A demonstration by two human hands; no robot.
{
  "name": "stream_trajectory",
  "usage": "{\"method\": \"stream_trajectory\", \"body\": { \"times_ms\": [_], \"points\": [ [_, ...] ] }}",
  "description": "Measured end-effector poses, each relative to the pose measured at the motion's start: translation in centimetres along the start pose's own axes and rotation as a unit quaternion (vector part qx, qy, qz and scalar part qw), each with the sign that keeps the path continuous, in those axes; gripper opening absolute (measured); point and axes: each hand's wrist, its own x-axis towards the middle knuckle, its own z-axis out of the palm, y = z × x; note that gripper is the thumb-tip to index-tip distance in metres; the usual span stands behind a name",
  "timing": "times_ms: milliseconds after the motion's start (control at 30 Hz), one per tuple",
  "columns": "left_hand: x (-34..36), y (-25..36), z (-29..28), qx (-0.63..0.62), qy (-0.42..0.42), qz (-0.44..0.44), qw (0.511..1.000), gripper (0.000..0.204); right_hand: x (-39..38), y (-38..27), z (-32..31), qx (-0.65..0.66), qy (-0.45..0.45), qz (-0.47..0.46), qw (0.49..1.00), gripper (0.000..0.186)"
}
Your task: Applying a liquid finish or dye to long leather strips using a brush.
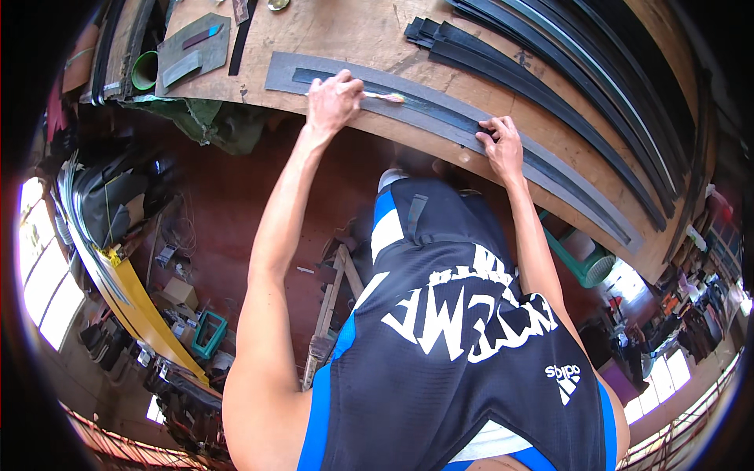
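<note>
A long grey strip [283, 75] lies along the near edge of the wooden table, with a narrower dark strip [444, 115] on top of it. My left hand [335, 104] is closed around a toothbrush [385, 96], whose pale bristled head points right and rests at the dark strip. Part of the handle is hidden inside my fingers. Farther right, my right hand [503, 146] pinches the dark strip between thumb and fingers, over the grey strip.
Several dark strips [503, 69] are stacked on the wooden table [330, 31] at the far right. A grey pad [212, 55] with small pieces on it lies far left, next to a green cup [144, 71]. A green basket [585, 259] stands below the table at right.
</note>
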Motion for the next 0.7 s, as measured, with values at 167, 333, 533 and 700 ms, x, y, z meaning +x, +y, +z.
{"method": "stream_trajectory", "body": {
  "times_ms": [167, 333, 533, 700],
  "points": [
    [-0.3, -5.6, -3.2, 0.064, -0.022, -0.043, 0.997, 0.014, 0.0, -0.1, 0.0, 0.000, 0.002, 0.010, 1.000, 0.022],
    [-0.6, -10.6, -6.0, 0.110, -0.037, -0.083, 0.990, 0.013, 0.1, -0.2, -0.1, -0.002, -0.003, -0.001, 1.000, 0.022],
    [-0.9, -11.4, -9.0, 0.108, -0.018, -0.119, 0.987, 0.013, 0.2, -0.4, -0.1, -0.003, -0.006, 0.004, 1.000, 0.021],
    [-1.6, -4.5, -4.3, -0.023, -0.011, -0.054, 0.998, 0.008, 0.3, -0.5, 0.0, -0.018, 0.000, 0.009, 1.000, 0.020]
  ]
}}
